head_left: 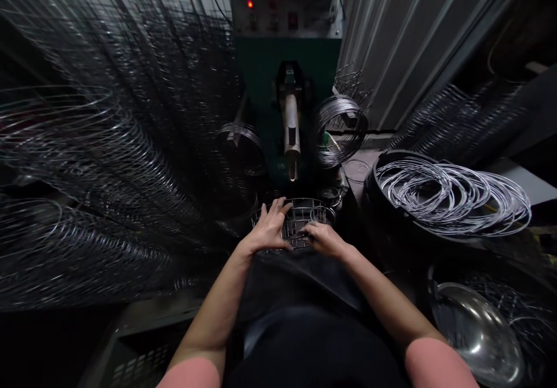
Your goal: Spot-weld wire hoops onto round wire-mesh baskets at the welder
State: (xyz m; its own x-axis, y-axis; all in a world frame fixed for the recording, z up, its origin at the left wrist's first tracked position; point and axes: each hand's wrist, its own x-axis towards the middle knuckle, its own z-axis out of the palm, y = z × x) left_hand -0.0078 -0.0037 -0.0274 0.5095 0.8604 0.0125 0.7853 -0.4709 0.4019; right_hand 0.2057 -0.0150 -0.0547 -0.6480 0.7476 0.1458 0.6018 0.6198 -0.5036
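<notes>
A round wire basket (300,209) of thin metal rods lies in front of me, low in the middle of the view. My left hand (270,227) rests over its left side, fingers and thumb spread apart against the wires. At the right side of the basket is my right hand (324,238), its fingers curled in a pinch. Whatever sits between those fingertips is hidden or too small to name. Just beyond the hands, a metal arm with a pointed tip (292,144) juts from a green machine (256,63).
Tall stacks of wire rings (143,162) crowd the left. Wire coils (342,124) hang beside the machine arm. On the right, a black tub (378,202) holds wire rings (452,194), with a shiny metal bowl (483,330) below. A plastic crate (130,330) stands lower left.
</notes>
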